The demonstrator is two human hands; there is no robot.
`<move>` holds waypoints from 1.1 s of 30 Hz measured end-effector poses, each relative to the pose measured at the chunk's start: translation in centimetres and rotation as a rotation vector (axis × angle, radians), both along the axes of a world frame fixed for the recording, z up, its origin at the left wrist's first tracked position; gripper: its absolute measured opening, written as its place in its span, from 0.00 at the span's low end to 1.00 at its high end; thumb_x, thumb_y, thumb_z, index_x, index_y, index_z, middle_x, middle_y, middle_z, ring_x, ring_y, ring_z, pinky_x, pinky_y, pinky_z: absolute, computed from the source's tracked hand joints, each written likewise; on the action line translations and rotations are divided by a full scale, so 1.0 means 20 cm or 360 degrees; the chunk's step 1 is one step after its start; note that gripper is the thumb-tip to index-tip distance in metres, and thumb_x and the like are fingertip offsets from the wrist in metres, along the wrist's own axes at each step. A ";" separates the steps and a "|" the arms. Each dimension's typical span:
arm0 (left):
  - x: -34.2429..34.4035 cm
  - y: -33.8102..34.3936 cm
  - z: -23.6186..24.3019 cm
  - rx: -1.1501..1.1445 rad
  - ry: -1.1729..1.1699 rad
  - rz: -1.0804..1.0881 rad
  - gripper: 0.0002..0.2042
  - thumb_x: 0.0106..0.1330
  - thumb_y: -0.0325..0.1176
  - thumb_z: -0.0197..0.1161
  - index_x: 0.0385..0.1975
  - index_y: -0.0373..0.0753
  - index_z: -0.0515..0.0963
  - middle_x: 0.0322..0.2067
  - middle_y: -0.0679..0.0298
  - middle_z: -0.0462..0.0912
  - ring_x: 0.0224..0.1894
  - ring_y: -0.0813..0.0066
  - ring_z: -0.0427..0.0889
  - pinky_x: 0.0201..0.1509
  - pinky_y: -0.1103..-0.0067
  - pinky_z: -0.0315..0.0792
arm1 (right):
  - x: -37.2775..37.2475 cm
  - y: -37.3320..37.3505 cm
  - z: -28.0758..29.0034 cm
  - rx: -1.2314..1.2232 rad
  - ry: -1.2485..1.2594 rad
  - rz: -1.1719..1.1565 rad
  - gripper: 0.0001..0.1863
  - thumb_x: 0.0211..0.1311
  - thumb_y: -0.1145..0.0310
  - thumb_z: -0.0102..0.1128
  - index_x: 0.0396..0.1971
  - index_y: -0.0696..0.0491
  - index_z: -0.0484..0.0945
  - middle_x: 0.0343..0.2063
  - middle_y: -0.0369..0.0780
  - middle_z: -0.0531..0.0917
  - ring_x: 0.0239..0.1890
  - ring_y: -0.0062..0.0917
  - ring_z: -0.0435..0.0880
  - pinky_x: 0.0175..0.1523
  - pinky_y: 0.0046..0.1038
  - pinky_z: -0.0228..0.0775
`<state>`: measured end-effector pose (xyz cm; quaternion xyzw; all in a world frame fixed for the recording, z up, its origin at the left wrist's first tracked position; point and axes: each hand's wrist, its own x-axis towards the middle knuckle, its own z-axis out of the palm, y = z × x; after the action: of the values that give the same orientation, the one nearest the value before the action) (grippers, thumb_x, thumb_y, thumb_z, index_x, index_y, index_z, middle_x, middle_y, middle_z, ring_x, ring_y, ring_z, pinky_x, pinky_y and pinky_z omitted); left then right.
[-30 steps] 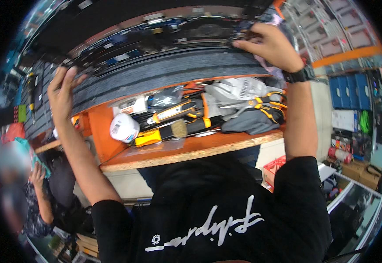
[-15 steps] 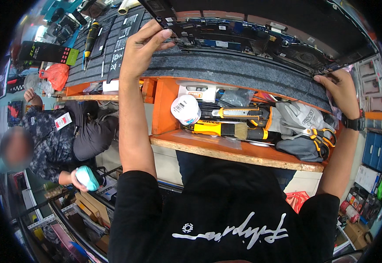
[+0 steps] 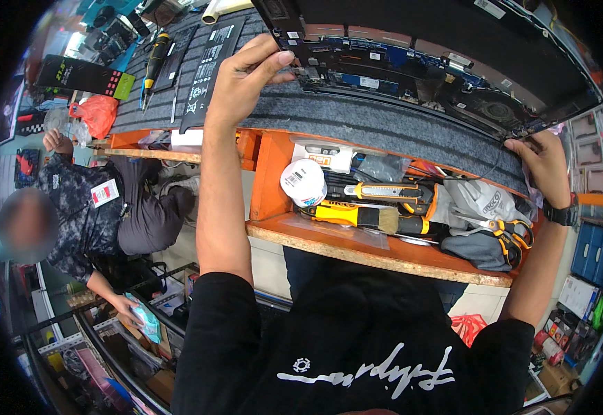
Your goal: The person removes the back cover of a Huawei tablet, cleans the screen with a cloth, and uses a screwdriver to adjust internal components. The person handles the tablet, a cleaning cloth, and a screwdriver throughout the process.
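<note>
Grey ribbed matting (image 3: 384,124) covers the desk, with an orange wooden shelf (image 3: 384,252) slung beneath it and crowded shop racks all around. An opened black laptop chassis (image 3: 453,48) lies on the mat at the far edge, its blue circuit boards and a round cooling fan laid bare. The left hand (image 3: 243,79) grips the chassis's near-left corner, thumb and fingers pinched on the edge. The right hand (image 3: 540,162) holds the right corner, fingers curled narrowly around it; a dark watch sits on that wrist.

A second ago the view was turned further left and the chassis sat centred between the arms; since then the head has swung so that it now lies up and to the right, while both hands have kept their corners. The grip looks unchanged, so the work on the chassis appears to be going on with the piece held steady rather than released.

Left of the left hand lie a long black battery pack (image 3: 208,62) and a yellow-and-black screwdriver (image 3: 153,62). On the shelf sit a white roll of tape (image 3: 303,181), a yellow utility knife (image 3: 377,190), a yellow-handled brush (image 3: 357,216) and orange-handled pliers (image 3: 509,235). A seated person in a patterned shirt (image 3: 84,221) is at the left.
</note>
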<state>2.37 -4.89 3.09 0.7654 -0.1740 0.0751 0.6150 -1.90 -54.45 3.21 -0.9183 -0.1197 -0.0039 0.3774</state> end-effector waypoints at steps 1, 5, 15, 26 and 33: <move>0.00 0.00 0.00 -0.0006 -0.0002 -0.0002 0.11 0.71 0.30 0.64 0.48 0.32 0.84 0.43 0.67 0.80 0.47 0.76 0.85 0.50 0.78 0.87 | -0.01 0.02 0.03 -0.0044 0.0045 -0.0037 0.12 0.57 0.71 0.75 0.33 0.63 0.82 0.20 0.32 0.75 0.24 0.12 0.68 0.29 0.22 0.59; -0.01 0.00 0.00 -0.0029 -0.0021 -0.0030 0.11 0.71 0.30 0.65 0.48 0.32 0.84 0.44 0.66 0.80 0.47 0.76 0.85 0.49 0.79 0.87 | -0.03 0.06 0.06 -0.0074 0.0016 -0.0022 0.11 0.58 0.71 0.75 0.32 0.63 0.82 0.19 0.32 0.74 0.22 0.11 0.67 0.26 0.22 0.58; -0.01 0.02 -0.01 0.0009 -0.0017 -0.0039 0.11 0.70 0.28 0.64 0.48 0.31 0.84 0.45 0.66 0.80 0.47 0.77 0.84 0.50 0.79 0.87 | -0.02 0.03 0.03 -0.0053 -0.0033 -0.0034 0.11 0.57 0.72 0.75 0.29 0.63 0.82 0.18 0.32 0.73 0.22 0.13 0.66 0.28 0.22 0.59; -0.01 0.03 -0.01 0.0001 -0.0005 -0.0114 0.11 0.71 0.27 0.63 0.49 0.31 0.83 0.45 0.65 0.80 0.47 0.77 0.84 0.51 0.78 0.87 | -0.02 0.05 0.05 -0.0131 -0.0081 -0.0037 0.13 0.56 0.71 0.75 0.24 0.62 0.78 0.16 0.33 0.71 0.21 0.14 0.64 0.26 0.24 0.55; -0.01 0.01 0.00 -0.0044 0.0000 -0.0098 0.11 0.71 0.28 0.64 0.50 0.31 0.83 0.45 0.65 0.81 0.47 0.77 0.84 0.50 0.78 0.86 | -0.01 0.04 0.04 -0.0177 -0.0087 -0.0081 0.14 0.55 0.70 0.76 0.23 0.62 0.78 0.14 0.33 0.70 0.19 0.14 0.64 0.26 0.25 0.55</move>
<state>2.16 -4.63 3.15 0.7511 -0.1963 0.0586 0.6276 -2.20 -53.72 4.04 -0.9401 -0.1066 -0.0319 0.3222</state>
